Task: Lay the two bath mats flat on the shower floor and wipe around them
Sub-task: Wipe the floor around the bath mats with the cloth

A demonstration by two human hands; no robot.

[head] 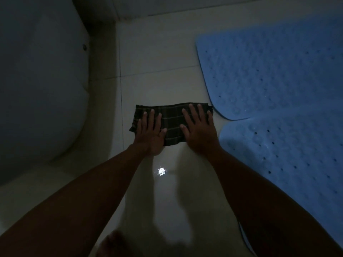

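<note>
Two blue perforated bath mats lie flat on the pale tiled floor (157, 58) at the right: the far mat (274, 65) and the near mat (289, 154), whose upper edge tucks under the far one. A dark plaid cloth (171, 119) is spread on the floor just left of the mats. My left hand (151, 134) presses flat on the cloth's left part, fingers apart. My right hand (199, 130) presses flat on its right part, close to the far mat's lower left corner.
A white toilet base (40, 86) fills the left side, with a bolt cap on its flank. The wall's foot runs along the top. A bright light reflection (161, 171) glints on the wet-looking floor below my hands. The room is dim.
</note>
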